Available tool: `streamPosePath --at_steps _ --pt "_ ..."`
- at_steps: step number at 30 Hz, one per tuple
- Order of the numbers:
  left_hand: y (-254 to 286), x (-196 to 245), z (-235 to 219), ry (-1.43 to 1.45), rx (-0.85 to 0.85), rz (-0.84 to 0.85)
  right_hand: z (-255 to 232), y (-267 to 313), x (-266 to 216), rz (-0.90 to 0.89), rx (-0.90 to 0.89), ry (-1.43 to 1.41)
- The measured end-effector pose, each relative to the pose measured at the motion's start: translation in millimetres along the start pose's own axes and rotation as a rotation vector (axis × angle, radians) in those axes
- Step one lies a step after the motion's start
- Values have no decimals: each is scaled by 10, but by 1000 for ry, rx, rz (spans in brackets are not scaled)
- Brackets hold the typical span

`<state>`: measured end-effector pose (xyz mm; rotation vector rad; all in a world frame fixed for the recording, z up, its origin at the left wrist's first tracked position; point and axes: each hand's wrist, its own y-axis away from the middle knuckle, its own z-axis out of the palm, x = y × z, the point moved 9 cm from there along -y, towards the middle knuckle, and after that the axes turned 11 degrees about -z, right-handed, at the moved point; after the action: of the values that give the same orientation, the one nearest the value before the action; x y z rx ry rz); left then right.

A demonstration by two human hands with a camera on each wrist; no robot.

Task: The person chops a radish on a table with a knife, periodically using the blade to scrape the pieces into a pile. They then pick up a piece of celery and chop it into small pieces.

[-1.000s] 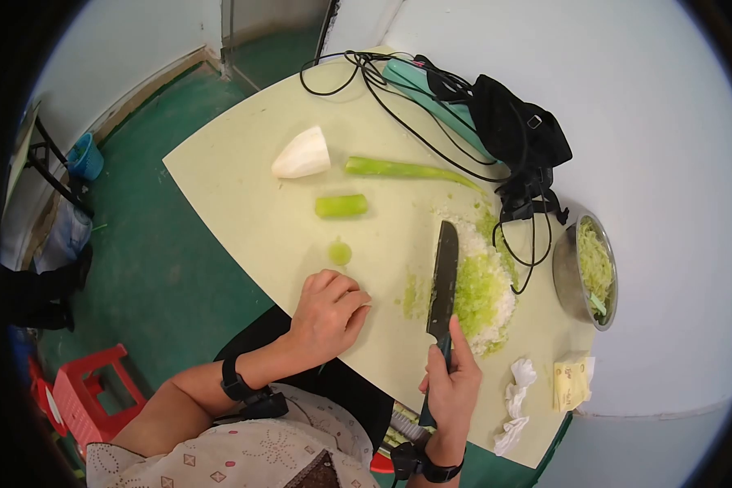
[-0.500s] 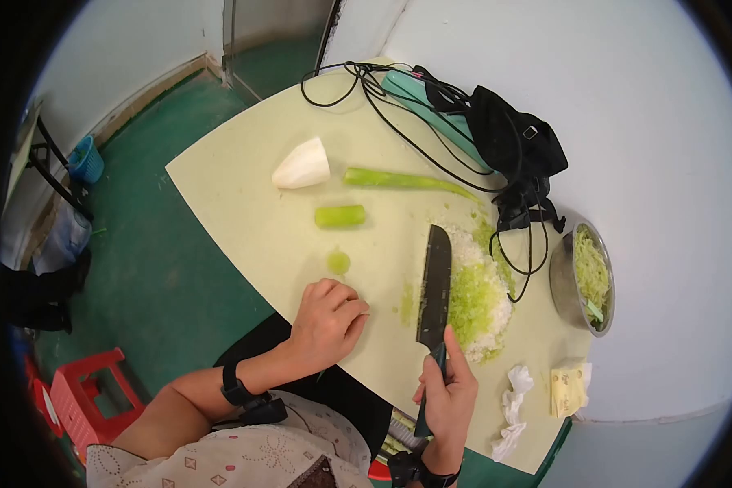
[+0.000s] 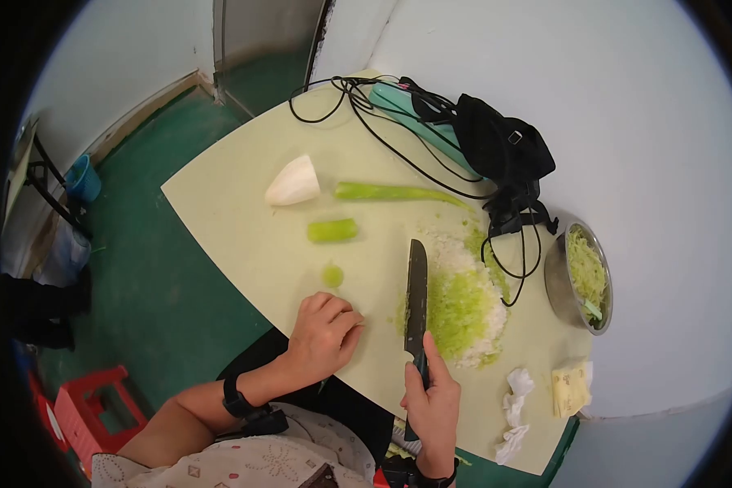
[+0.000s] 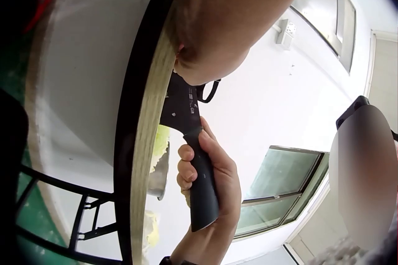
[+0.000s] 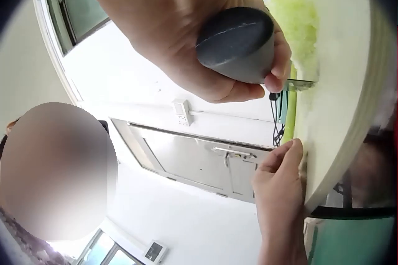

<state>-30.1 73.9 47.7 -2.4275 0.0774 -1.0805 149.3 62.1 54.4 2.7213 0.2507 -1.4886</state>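
My right hand [image 3: 433, 407] grips a dark-bladed kitchen knife [image 3: 416, 293] by its handle. The blade stands along the left edge of a heap of finely chopped green and white vegetable [image 3: 455, 305]. My left hand [image 3: 321, 333] rests at the near table edge, fingers loosely curled, with no object showing in it. Beyond that hand lie a round green slice [image 3: 332, 275], a short peeled green stem piece [image 3: 332, 230], a long tapering green stem [image 3: 390, 192] and a cut white radish [image 3: 294, 180]. The left wrist view shows the knife handle [image 4: 202, 184] in the right palm.
A steel bowl [image 3: 555, 285] of green shreds stands at the right by the wall. Black cables and a black strapped bag [image 3: 504, 138] lie over a teal case [image 3: 415, 118]. Crumpled tissues [image 3: 514, 407] and a yellow packet [image 3: 571, 390] sit near the right corner.
The right hand has moved the knife leftward, from over the heap to its left edge. My left hand has stayed in nearly the same place. The whole view has shifted slightly.
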Motion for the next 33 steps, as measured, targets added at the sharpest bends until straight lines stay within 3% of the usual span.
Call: streamPosePath --at_steps 3,6,15,18,20,21,24,30,33 --pt "-10 3 -13 9 -24 -7 -11 28 -3 66 40 -112" --pt "-9 11 0 16 -28 -1 -31 19 -20 69 16 -27" --pt "-25 29 8 -6 -31 -4 77 106 -307 -131 3 113" --pt "-31 39 -1 3 -20 7 130 109 -215 -98 -37 50" --pt "-22 27 21 -5 -36 4 32 96 143 29 34 -114" --pt "-14 23 29 -7 -42 1 -75 53 201 167 60 -262" --pt "-14 29 21 -11 -41 6 -378 -69 512 192 173 -632" --pt "-16 27 11 -12 -32 -3 -661 -74 533 96 142 -476" --pt "-23 56 -4 -11 -19 15 -861 -127 600 20 220 -547"
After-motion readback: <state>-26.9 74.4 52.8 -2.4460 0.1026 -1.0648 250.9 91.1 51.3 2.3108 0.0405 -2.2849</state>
